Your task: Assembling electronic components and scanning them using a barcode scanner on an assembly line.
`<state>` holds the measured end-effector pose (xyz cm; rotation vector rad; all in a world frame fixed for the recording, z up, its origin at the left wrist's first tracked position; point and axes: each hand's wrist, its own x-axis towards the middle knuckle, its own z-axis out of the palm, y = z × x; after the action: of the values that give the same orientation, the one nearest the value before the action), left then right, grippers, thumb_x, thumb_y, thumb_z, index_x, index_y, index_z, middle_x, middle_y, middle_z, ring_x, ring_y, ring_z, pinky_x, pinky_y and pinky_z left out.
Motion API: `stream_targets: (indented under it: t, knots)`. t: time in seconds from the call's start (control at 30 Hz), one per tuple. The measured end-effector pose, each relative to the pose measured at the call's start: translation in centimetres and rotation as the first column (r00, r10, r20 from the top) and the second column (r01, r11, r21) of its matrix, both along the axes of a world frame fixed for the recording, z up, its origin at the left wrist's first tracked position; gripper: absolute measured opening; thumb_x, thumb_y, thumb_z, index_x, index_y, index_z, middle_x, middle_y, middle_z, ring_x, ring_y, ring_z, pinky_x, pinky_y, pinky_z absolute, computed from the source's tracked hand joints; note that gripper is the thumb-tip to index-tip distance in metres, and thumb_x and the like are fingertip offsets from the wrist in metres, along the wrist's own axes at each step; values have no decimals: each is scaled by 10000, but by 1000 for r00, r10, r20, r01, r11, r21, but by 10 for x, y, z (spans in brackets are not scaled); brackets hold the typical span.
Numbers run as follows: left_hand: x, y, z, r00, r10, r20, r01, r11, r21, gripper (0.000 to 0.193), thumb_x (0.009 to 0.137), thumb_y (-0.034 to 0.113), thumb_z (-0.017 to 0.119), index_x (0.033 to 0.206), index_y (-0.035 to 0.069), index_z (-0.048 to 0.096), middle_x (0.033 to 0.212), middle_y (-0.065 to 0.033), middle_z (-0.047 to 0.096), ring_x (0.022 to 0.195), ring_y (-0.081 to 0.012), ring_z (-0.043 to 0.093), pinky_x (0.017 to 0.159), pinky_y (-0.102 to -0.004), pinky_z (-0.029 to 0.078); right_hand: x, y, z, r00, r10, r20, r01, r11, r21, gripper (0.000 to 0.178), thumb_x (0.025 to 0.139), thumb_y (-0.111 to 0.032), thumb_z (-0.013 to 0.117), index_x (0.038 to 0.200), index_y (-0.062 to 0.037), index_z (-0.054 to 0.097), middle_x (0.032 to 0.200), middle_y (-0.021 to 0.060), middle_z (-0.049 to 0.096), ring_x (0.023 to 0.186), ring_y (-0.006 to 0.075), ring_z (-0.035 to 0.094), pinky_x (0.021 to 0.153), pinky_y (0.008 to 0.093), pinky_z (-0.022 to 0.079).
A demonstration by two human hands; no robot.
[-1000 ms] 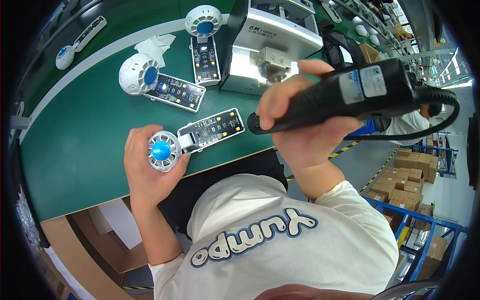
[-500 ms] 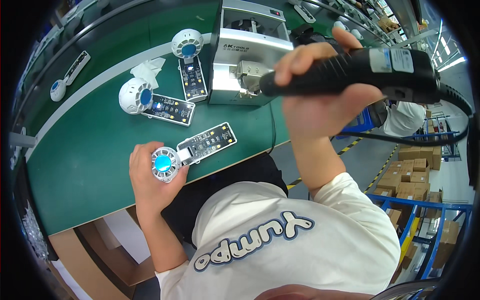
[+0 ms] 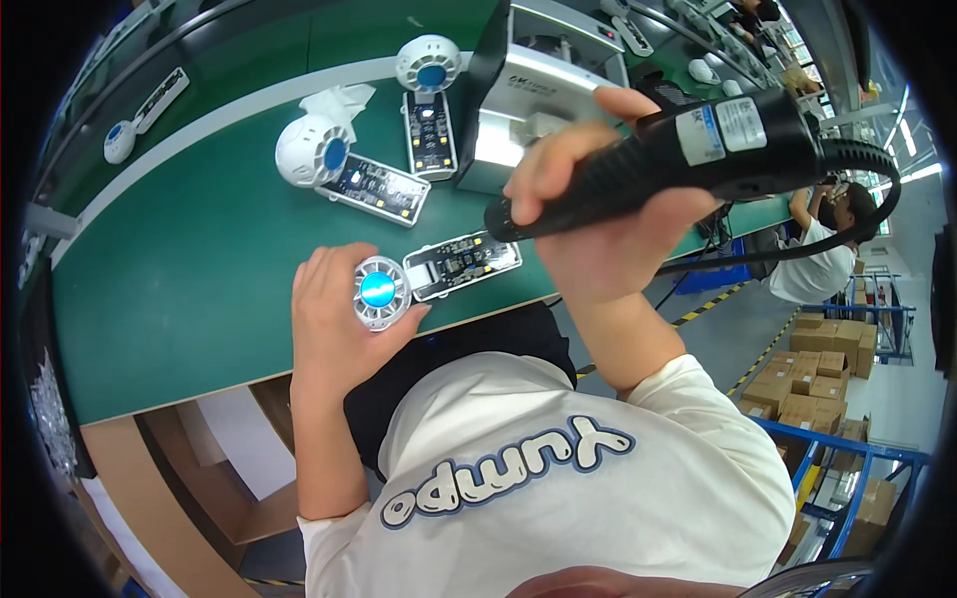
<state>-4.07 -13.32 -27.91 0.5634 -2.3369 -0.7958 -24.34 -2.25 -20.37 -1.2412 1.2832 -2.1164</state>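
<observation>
My left hand [image 3: 337, 319] is closed around the white round head of a device [image 3: 379, 293], which has a shiny blue disc in its middle. From that head a flat rectangular part with an exposed circuit board [image 3: 464, 261] points right, lying near the table's front edge. My right hand [image 3: 618, 214] grips a black electric screwdriver [image 3: 638, 159] with a cable at its rear. The tool's front end is over the far right part of the board; whether its bit touches is hidden. Two similar devices [image 3: 311, 149] [image 3: 429, 64] lie farther back, their boards exposed.
A metal screw feeder [image 3: 538, 85] stands at the back, partly behind my right hand. White tissue [image 3: 339, 104] lies by the devices. Another such device [image 3: 159, 100] is at the far left. Cardboard boxes [image 3: 797, 384] and a blue rack [image 3: 857, 448] are to the right; a person [image 3: 812, 259] sits beyond.
My right hand has brought the screwdriver from the screw feeder's front down and nearer, over the held device's board. My left hand keeps its hold. The whole view has shifted somewhat.
</observation>
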Motion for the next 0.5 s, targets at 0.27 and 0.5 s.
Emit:
stream_targets:
  t: [0.27,0.5]
  knots:
    - [4,-2,-5,1000,-21,1,21,1000,-3,575,638,259,889,1076,41,585,966,-117,627,876,-325,586,776,-408,423,24,-16,-14,998,59,15,-59,998,-25,892,878,-743,547,1307,26,405,756,95,610,576,175,593,552,296,491]
    - [6,-1,-8,999,-42,-16,43,998,45,596,658,233,885,1110,20,561,989,-143,621,883,-346,581,784,-426,456,30,-15,-14,998,47,37,-51,990,134,939,799,-807,573,1353,-66,408,799,114,614,635,246,607,597,363,507]
